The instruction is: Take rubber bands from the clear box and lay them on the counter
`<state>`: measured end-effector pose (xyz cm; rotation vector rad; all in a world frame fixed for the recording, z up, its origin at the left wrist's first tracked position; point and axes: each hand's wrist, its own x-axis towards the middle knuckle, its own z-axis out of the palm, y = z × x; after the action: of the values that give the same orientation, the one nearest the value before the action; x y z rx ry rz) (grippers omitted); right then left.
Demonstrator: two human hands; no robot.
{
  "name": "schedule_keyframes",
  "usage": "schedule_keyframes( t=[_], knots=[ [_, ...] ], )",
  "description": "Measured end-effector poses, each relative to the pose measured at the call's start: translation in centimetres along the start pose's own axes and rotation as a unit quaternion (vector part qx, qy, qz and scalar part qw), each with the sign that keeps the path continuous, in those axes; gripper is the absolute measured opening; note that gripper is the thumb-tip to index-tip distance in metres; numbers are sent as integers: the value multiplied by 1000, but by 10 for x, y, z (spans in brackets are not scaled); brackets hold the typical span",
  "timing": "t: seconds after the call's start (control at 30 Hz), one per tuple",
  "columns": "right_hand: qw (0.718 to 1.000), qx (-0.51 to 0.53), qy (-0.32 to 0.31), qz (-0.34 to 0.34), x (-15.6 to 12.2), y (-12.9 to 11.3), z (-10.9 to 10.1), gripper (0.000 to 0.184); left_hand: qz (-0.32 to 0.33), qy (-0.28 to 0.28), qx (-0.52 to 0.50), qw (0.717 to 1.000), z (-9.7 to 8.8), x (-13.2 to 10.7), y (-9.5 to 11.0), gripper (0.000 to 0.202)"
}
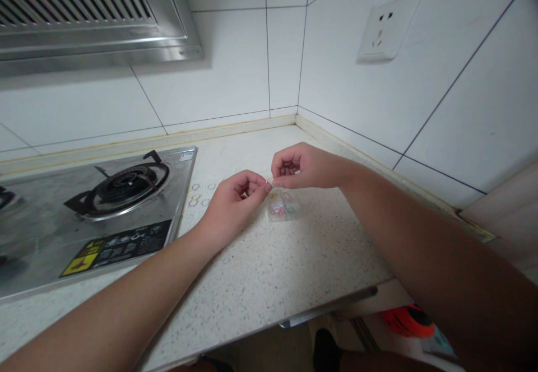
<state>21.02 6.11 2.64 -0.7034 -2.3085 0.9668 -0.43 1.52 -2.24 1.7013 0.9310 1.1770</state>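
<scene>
Both hands meet above the countertop, fingertips pinched close together. Between them is a tiny yellowish elastic band (268, 181), mostly hidden by the fingers. My left hand (236, 199) is closed in a pinch on its left side. From the right, my right hand (300, 167) pinches at the same spot, its other fingers curled. Just below the fingertips, a small clear plastic box (290, 217) holds several coloured elastic bands (278, 210), among them red and green ones. Left of my left hand, several small loose bands (194, 199) lie spaced out on the counter, some partly covered by the hand.
A gas stove (126, 190) is set into the speckled countertop (269, 282) at left, below a range hood (168, 41). White tiled walls meet at the back corner, with a socket (382, 30) at right. An orange-red object (407, 321) stands below the counter.
</scene>
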Motion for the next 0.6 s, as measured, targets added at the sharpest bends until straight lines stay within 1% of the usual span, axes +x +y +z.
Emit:
schedule_keyframes(
  t=[0.23,0.6],
  knots=[
    [1000,5,-3,3,0,1,0,21,6,-1,-3,1000,0,0,0,25],
    [1000,5,11,-6,-1,1,-2,17,1,-2,2,1000,-1,-1,-3,24]
  ],
)
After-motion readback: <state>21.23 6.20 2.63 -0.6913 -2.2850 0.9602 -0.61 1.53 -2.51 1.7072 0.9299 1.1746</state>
